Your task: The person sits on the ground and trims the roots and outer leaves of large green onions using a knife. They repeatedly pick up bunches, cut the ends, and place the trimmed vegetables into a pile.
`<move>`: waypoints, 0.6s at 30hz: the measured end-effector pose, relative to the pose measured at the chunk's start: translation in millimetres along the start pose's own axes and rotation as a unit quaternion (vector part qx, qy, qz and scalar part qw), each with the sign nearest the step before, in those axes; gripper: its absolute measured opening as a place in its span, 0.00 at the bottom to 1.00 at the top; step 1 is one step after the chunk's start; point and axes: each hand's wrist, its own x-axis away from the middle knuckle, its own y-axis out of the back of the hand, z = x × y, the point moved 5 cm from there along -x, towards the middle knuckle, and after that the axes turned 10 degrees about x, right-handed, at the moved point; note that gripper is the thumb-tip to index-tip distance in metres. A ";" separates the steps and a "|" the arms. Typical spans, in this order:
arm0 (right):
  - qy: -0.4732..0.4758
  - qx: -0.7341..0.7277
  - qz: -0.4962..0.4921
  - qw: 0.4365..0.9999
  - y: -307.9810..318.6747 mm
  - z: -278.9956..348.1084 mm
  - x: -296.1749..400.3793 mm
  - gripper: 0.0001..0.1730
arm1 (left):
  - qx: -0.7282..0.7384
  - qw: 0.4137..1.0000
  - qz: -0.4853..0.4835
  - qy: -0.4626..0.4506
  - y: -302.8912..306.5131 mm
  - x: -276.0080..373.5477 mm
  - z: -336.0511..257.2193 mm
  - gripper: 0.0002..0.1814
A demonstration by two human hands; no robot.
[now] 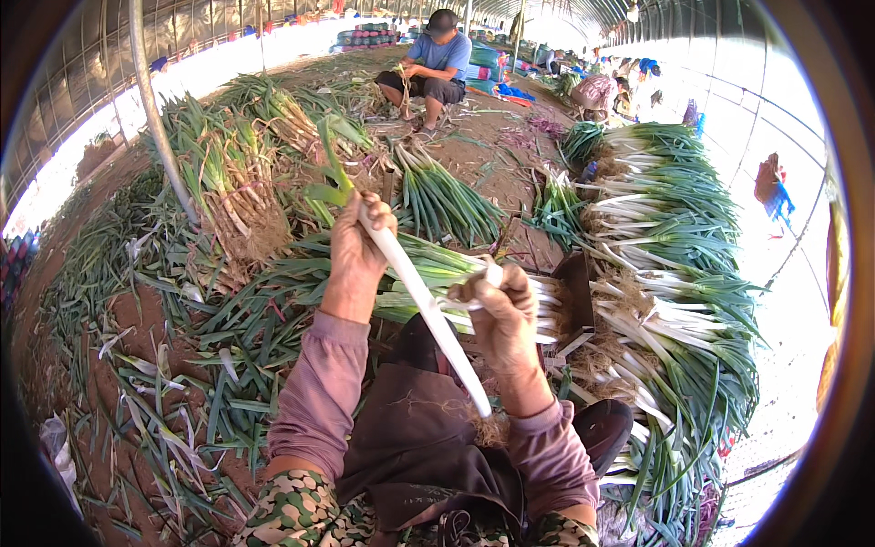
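Note:
My left hand (361, 243) grips a large green onion (431, 308) near the base of its leaves. Its long white stalk slants down to the right, and the hairy roots hang above my dark apron (420, 444). To the right of the stalk, my right hand (502, 318) is closed on a whitish strip of outer skin (493, 273). Whether that strip still joins the stalk is hard to see. Behind both hands, trimmed green onions (437, 267) lie across a low metal rack (577, 294), roots to the right.
Rows of cleaned green onions (683, 273) are stacked on the right. Untrimmed bundles (239, 191) lean by a metal pole (160, 116) on the left, above scattered leaf waste (171, 437). Ahead sits another person (437, 61), handling a stalk. A small trimmed pile (444, 195) lies between us.

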 end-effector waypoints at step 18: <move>-0.214 0.561 0.081 0.796 36.1 11.9 33.2 0.28 | 0.019 0.989 0.141 0.045 -53.0 -4.8 -69.6 0.19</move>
